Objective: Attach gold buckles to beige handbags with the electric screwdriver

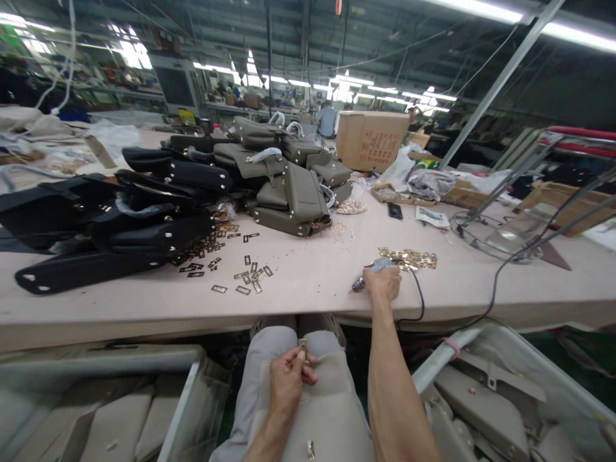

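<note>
Left hand (287,375): grip pinches small metal plate (303,348) over beige bag piece (332,398), near side of tabletop (298,282). Right hand (384,282): grip wraps corded tool (380,264) at tabletop; contact unclear. Best, probably: plate steady, cord (422,296) slack. Bag piece's lower end cut off.

The right hand (382,283) hides part of the grey tool (380,263).
</note>
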`<state>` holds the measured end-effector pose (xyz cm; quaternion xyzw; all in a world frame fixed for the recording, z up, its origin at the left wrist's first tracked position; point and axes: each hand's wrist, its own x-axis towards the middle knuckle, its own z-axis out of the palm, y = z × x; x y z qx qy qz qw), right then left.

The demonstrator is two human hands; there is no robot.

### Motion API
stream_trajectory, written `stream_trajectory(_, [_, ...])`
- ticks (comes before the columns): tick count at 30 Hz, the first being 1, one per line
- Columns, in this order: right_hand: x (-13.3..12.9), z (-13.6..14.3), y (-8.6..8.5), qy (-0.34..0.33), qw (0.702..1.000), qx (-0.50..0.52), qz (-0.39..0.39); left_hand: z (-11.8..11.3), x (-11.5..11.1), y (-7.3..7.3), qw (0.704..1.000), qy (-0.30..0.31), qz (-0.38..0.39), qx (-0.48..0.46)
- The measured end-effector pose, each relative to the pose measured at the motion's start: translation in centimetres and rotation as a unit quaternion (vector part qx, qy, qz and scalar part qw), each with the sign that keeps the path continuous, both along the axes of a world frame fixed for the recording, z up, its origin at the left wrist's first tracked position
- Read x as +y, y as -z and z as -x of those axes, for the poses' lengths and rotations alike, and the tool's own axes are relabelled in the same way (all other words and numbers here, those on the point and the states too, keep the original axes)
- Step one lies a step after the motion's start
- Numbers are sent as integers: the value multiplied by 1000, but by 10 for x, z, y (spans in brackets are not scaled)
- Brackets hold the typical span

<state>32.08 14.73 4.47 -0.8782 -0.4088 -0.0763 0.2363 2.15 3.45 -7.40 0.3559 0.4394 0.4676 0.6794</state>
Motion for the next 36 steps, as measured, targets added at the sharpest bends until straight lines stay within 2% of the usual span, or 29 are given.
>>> stream_trajectory(3, [22, 13, -13, -22, 999, -14, -47, 1, 0, 2, 1000, 8, -7, 7])
stream_trajectory(5, [46, 26, -19, -84, 994, -26, -61, 2, 1, 3, 1000, 12, -11, 9])
stream_trajectory(7, [72, 38, -21, -161, 986, -30, -18, 2, 1, 3, 1000, 13, -14, 10])
stream_trajectory(9, [96, 45, -18, -211, 975, -25, 65, 2, 2, 2, 1000, 12, -14, 11])
stream_trajectory(12, [121, 47, -8, -218, 962, -12, 167, 2, 1, 1, 1000, 13, -14, 9])
stream_trajectory(15, [133, 51, 1, -212, 957, 0, 198, 2, 0, 1, 1000, 19, -13, 4])
stream_trajectory(18, [133, 68, 10, -227, 951, 7, 208, 1, 2, 1, 1000, 13, -13, 1])
stream_trajectory(20, [124, 85, 17, -244, 947, 6, 209, 0, 4, 1, 1000, 9, -10, -3])
stream_trajectory(25, [76, 135, 35, -266, 944, -14, 195, -1, 6, 0, 1000, 14, -2, -6])
stream_trajectory(28, [51, 151, 37, -285, 940, -18, 187, 1, 4, -2, 1000, 14, -1, -12])
stream_trajectory(30, [46, 148, 31, -298, 939, -17, 170, 3, 4, -3, 1000, 15, 2, -16])
stream_trajectory(32, [51, 132, 19, -285, 947, -20, 147, 4, 3, -6, 1000, 15, 1, -18])
stream_trajectory(34, [64, 106, 5, -240, 961, -27, 133, 6, 3, -9, 1000, 14, -6, -18])
stream_trajectory(36, [78, 79, -6, -197, 968, -29, 151, 7, 3, -10, 1000, 11, -12, -18])
